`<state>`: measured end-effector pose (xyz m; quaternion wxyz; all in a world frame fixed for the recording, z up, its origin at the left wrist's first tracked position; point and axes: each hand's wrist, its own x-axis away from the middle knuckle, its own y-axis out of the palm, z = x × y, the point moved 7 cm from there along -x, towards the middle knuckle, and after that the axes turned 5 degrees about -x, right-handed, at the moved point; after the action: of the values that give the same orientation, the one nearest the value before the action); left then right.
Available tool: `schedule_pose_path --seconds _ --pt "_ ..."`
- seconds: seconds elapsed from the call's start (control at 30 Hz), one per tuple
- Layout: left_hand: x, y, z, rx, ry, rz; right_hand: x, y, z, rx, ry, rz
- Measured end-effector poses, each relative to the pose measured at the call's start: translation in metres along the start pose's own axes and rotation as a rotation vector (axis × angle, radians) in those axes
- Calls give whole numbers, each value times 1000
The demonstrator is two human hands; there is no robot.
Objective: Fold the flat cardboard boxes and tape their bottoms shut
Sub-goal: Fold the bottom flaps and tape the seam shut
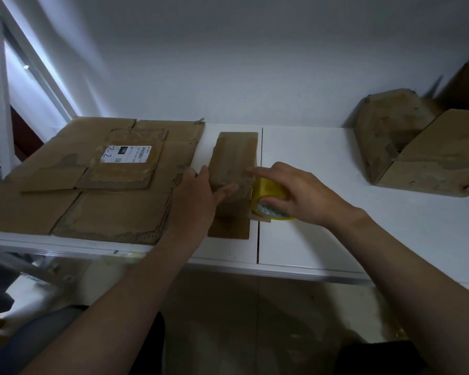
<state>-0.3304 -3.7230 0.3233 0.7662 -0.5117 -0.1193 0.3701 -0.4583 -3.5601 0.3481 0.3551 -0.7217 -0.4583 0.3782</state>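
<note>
A small folded cardboard box (pixel 234 155) stands bottom-up in the middle of the white table (pixel 322 212). My left hand (pixel 198 196) lies against its left side, fingers stretched out over the near end. My right hand (pixel 298 190) grips a yellow roll of tape (pixel 268 197) at the box's near right corner, the index finger reaching onto the box top. A clear strip of tape seems to run across the near end of the box. One flap (pixel 228 226) lies flat toward me.
A stack of flat cardboard boxes (pixel 98 182), the top one with a white label (pixel 125 153), covers the table's left part. Folded boxes (pixel 417 147) lie at the far right. A white wall stands behind, a white metal frame (pixel 0 85) at the left.
</note>
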Motion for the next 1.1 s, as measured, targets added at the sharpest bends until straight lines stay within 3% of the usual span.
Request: schedule_pose_path --seconds 0.2,0.4,0.6,0.93,1.1 --pt "3 -6 -2 241 96 -13 -3 -4 -11 201 40 70" --pt "11 -9 -10 436 22 5 -13 1 -16 306 174 237" --pt "22 -3 -30 628 -125 55 -19 -2 -9 201 205 128" --pt "37 -10 -17 490 -116 227 -16 0 -14 266 211 149" --pt "45 -5 9 208 151 210 -15 0 -22 339 215 169"
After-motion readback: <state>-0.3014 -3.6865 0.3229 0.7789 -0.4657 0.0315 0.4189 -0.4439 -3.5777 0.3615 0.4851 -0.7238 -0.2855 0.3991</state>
